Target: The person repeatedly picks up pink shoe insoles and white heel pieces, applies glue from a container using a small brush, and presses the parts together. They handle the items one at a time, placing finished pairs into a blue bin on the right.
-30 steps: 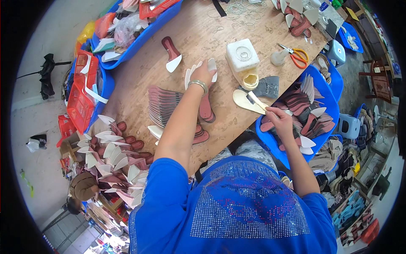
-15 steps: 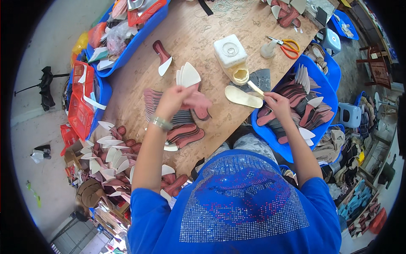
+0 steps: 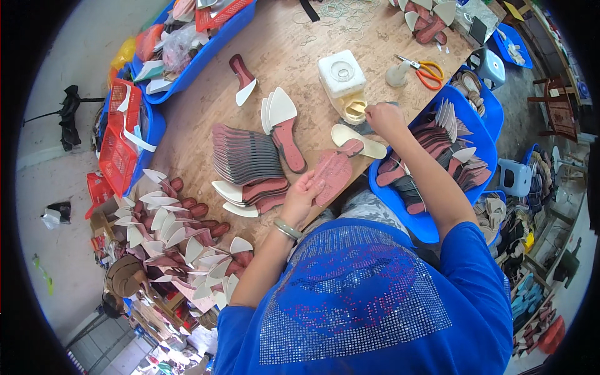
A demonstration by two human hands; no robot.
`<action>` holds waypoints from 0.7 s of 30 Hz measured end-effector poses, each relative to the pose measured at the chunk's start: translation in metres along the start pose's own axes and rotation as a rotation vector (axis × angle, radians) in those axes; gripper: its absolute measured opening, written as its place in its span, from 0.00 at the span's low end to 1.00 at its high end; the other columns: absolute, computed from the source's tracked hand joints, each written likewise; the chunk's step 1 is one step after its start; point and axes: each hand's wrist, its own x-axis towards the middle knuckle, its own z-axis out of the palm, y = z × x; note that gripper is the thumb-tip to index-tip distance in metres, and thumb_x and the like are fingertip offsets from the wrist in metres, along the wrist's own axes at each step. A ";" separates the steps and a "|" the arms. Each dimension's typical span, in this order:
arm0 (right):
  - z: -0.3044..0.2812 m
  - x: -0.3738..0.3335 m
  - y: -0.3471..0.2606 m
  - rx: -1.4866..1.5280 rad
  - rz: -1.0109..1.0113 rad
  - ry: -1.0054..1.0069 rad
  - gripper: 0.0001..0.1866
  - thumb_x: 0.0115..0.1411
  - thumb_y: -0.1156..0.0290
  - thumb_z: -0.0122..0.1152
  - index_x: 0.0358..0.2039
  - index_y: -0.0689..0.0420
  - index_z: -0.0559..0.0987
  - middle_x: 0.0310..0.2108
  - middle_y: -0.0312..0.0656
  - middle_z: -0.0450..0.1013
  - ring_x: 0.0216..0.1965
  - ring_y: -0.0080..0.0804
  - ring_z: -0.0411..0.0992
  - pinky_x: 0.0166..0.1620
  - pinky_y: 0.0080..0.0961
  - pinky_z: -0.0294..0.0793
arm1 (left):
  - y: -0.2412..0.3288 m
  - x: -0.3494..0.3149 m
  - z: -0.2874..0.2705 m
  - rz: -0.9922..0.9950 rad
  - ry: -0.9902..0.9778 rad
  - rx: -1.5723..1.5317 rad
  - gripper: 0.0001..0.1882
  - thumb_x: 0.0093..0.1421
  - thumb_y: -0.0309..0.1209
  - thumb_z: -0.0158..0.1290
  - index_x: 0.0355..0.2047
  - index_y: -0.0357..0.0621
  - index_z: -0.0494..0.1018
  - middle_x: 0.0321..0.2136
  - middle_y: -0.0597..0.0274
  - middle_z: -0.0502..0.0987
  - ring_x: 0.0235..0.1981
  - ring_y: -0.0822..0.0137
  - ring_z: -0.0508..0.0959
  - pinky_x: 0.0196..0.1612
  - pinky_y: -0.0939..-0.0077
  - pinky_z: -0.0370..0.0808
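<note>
Left hand (image 3: pixel 304 191) moved to table edge (image 3: pixel 364 165), gripping pink insole (image 3: pixel 333 175), right hand (image 3: pixel 385 120) holding brush (image 3: pixel 359 109) (at jar (image 3: pixel 342 80))

Left hand (image 3: pixel 303 197) pinching, right hand (image 3: pixel 385 120) curled
Left forearm (image 3: pixel 265 262) points to one o'clock, right forearm (image 3: pixel 440 181) to eleven, the right hand farther toward twelve.

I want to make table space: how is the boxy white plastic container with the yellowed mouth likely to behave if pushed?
The boxy white plastic container would probably slide rather than roll, given its flat-sided body. It looks fairly rigid, as its sides hold their square shape. Its yellow-crusted mouth may feel tacky.
</note>
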 end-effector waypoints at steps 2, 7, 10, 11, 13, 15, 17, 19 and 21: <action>0.003 0.001 0.001 -0.041 -0.011 -0.035 0.09 0.51 0.67 0.55 0.20 0.55 0.80 0.21 0.46 0.76 0.25 0.40 0.77 0.30 0.36 0.76 | -0.007 0.001 0.005 -0.012 0.034 -0.056 0.22 0.64 0.26 0.49 0.57 0.38 0.61 0.43 0.62 0.77 0.40 0.76 0.77 0.42 0.83 0.74; 0.007 -0.006 0.005 0.039 -0.042 0.064 0.08 0.51 0.67 0.55 0.21 0.54 0.80 0.21 0.47 0.76 0.25 0.42 0.77 0.28 0.37 0.76 | 0.003 -0.012 0.003 -0.152 0.108 -0.047 0.21 0.65 0.33 0.48 0.57 0.45 0.63 0.43 0.63 0.76 0.35 0.73 0.79 0.33 0.83 0.78; 0.004 -0.017 0.006 0.029 -0.019 0.052 0.09 0.52 0.65 0.56 0.23 0.54 0.80 0.21 0.46 0.76 0.25 0.42 0.77 0.29 0.37 0.76 | 0.001 -0.014 0.000 -0.165 0.067 -0.081 0.20 0.65 0.34 0.48 0.56 0.45 0.63 0.42 0.63 0.76 0.34 0.72 0.79 0.30 0.84 0.77; 0.001 -0.021 0.006 0.012 -0.008 0.031 0.09 0.53 0.64 0.56 0.23 0.54 0.80 0.22 0.46 0.76 0.25 0.42 0.76 0.29 0.37 0.76 | 0.001 -0.014 0.000 -0.165 0.059 -0.087 0.20 0.65 0.34 0.48 0.56 0.44 0.63 0.42 0.62 0.76 0.34 0.71 0.79 0.30 0.84 0.77; -0.004 -0.033 0.005 0.024 0.053 -0.012 0.09 0.54 0.63 0.57 0.27 0.51 0.82 0.26 0.46 0.77 0.28 0.43 0.76 0.31 0.37 0.76 | -0.001 -0.013 -0.002 -0.169 0.059 -0.108 0.19 0.65 0.34 0.47 0.55 0.42 0.64 0.41 0.62 0.76 0.34 0.71 0.79 0.30 0.85 0.77; -0.006 -0.050 0.006 0.097 0.080 0.018 0.09 0.55 0.62 0.57 0.29 0.50 0.83 0.25 0.45 0.76 0.27 0.41 0.76 0.30 0.35 0.76 | -0.003 -0.011 -0.006 -0.175 0.068 -0.138 0.18 0.65 0.33 0.47 0.53 0.40 0.65 0.40 0.60 0.76 0.33 0.70 0.79 0.30 0.85 0.77; 0.001 -0.071 0.014 0.224 0.073 0.125 0.09 0.55 0.63 0.58 0.30 0.52 0.82 0.20 0.45 0.75 0.22 0.37 0.76 0.26 0.32 0.75 | -0.003 -0.009 -0.006 -0.184 0.082 -0.183 0.16 0.66 0.33 0.47 0.52 0.39 0.66 0.40 0.60 0.76 0.33 0.70 0.79 0.30 0.85 0.77; 0.004 -0.092 0.016 0.566 0.274 -0.020 0.09 0.55 0.65 0.61 0.33 0.53 0.83 0.20 0.42 0.75 0.21 0.29 0.74 0.25 0.28 0.73 | -0.003 -0.010 -0.008 -0.188 0.094 -0.216 0.16 0.66 0.32 0.46 0.51 0.38 0.67 0.39 0.59 0.76 0.33 0.70 0.79 0.30 0.86 0.77; -0.001 -0.113 0.009 0.905 0.419 -0.170 0.09 0.54 0.67 0.63 0.36 0.54 0.83 0.21 0.39 0.76 0.21 0.23 0.72 0.26 0.24 0.72 | -0.004 -0.009 -0.009 -0.192 0.096 -0.230 0.15 0.66 0.32 0.46 0.50 0.38 0.67 0.38 0.59 0.77 0.33 0.70 0.79 0.30 0.85 0.77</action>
